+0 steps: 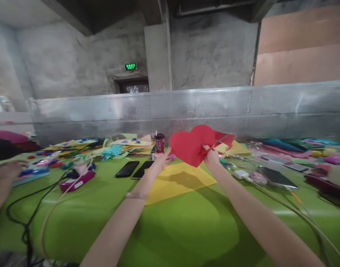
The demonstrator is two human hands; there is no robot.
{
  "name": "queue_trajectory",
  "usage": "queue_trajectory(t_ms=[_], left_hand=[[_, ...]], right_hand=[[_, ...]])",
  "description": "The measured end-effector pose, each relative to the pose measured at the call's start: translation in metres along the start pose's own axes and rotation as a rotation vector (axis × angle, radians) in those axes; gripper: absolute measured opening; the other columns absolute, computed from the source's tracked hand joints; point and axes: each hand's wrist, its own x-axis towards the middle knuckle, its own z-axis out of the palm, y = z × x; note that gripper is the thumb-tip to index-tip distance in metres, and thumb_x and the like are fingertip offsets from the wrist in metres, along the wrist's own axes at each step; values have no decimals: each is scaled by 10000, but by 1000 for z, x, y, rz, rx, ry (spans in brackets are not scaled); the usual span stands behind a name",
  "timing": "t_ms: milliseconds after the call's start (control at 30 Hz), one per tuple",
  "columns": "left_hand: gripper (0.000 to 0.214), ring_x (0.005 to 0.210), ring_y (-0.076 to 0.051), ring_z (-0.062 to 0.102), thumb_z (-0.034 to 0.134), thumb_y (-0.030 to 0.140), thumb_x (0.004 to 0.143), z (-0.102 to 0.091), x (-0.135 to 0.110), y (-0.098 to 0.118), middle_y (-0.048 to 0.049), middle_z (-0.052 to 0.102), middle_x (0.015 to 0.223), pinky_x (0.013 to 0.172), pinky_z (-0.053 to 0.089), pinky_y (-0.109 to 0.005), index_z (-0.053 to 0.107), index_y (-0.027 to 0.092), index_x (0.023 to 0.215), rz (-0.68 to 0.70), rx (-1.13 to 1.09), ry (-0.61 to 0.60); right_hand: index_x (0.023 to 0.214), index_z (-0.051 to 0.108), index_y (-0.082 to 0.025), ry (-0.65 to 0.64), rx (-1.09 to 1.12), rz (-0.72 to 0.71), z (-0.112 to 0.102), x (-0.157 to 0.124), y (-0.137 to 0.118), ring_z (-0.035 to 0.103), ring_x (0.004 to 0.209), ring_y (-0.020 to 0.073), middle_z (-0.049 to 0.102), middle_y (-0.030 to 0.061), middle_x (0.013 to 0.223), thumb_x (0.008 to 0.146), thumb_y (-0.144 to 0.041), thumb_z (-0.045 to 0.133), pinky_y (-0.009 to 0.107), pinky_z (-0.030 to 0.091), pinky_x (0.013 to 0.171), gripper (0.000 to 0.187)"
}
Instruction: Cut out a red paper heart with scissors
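A red paper heart (188,146) is held up above the green table, with a red offcut (228,140) still at its right side. The fingers of my left hand (162,161) pinch the heart's left edge. My right hand (211,155) is closed at the lower right of the heart, around what looks like a pair of scissors (221,141). Their thin blades slant up and right across the red paper, and the handles are mostly hidden by my fingers. Under the heart a yellow sheet (183,178) lies flat on the table.
Two dark phones (127,169) and a purple cup (159,142) stand left of centre. A magenta power strip (77,181) with cables lies farther left. A white charger (241,174) and a tablet (278,177) are at right. Another person's hand (8,168) is at far left.
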Motion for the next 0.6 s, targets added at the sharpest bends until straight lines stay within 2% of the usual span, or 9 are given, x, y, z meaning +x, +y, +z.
queue_trajectory(t_ms=[100,233,400,500,600], left_hand=[[395,771,-248,684,654,522,708,-1,0,-3,-154,697,865,669,544,-368,643,153,848,-41,-29,-156],[317,662,-202,673,727,412,676,4,1,-6,-121,712,821,647,548,-338,667,153,848,14,-50,-172],[248,567,-181,644,734,321,672,-1,6,-7,-77,710,750,572,548,-329,675,149,840,97,-21,-45],[187,528,-175,626,731,304,668,-8,9,-6,-51,690,690,517,537,-314,663,155,757,143,0,62],[181,481,-157,608,719,307,676,-17,12,-4,-32,676,670,491,527,-296,650,153,741,189,0,161]], right_hand=[[675,508,-225,-16,46,4,1,-1,-2,647,777,162,684,-17,728,566,-190,632,295,533,739,169],[696,516,-230,-61,48,18,8,-7,1,657,820,174,692,-11,748,564,-184,651,302,543,742,195],[741,567,-223,-126,-30,71,11,-15,5,662,754,182,703,7,800,558,-224,700,307,557,677,226],[732,587,-211,-157,-119,127,7,-16,7,642,611,174,687,-3,704,523,-232,739,304,549,558,260],[691,571,-200,-154,-202,146,0,-14,7,593,493,145,618,-31,554,543,-266,738,275,518,472,233]])
